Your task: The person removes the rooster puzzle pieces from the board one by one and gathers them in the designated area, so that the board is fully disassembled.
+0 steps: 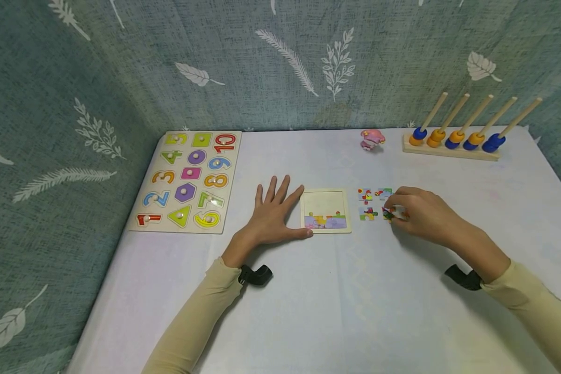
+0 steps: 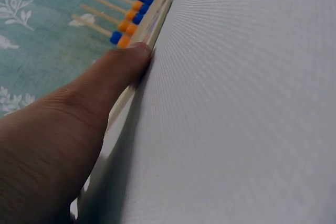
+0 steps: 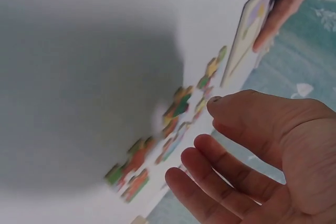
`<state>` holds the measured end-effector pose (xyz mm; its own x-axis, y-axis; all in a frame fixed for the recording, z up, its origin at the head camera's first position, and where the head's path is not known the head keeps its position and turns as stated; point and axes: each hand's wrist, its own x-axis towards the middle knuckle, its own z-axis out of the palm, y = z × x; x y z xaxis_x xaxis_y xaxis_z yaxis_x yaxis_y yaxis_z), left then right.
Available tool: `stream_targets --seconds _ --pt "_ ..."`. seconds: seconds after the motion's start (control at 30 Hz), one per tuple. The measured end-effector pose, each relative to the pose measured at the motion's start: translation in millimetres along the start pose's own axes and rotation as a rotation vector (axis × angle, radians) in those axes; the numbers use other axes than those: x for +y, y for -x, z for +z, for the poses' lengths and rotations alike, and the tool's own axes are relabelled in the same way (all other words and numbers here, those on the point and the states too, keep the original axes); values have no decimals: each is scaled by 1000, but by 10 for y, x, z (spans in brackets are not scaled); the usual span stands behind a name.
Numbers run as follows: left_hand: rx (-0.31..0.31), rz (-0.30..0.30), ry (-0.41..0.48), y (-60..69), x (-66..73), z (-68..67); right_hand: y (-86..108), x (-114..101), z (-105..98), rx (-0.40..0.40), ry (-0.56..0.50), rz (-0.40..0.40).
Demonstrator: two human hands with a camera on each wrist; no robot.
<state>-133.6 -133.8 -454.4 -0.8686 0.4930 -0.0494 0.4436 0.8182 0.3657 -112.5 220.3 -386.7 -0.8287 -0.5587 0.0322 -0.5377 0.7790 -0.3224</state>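
My left hand lies with spread fingers beside a square wooden puzzle tray, thumb and index finger touching its left side. Joined jigsaw pieces in purple and yellow fill the tray's lower part; above them is bare wood. To the right of the tray, several loose jigsaw pieces lie in rows. Over the right end of those rows hovers my right hand, partly covering some pieces in the head view. In the right wrist view its thumb and fingers are bent loosely and apart, with nothing between them.
A number and shape peg board lies at the left. At the back stand a small pink figurine and, farther right, a wooden peg stand with blue and orange rings. Patterned fabric hangs behind the table.
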Motion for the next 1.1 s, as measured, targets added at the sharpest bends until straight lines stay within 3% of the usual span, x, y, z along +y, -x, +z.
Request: stream_targets --seconds 0.5,0.77,1.1 --pt "-16 18 14 12 -19 -3 -334 -343 103 -29 -25 -52" --pt "-69 38 -93 1 -32 -46 -539 -538 188 -26 -48 -150" --pt "-67 42 -89 7 -45 -62 -787 -775 302 -89 -35 -198"
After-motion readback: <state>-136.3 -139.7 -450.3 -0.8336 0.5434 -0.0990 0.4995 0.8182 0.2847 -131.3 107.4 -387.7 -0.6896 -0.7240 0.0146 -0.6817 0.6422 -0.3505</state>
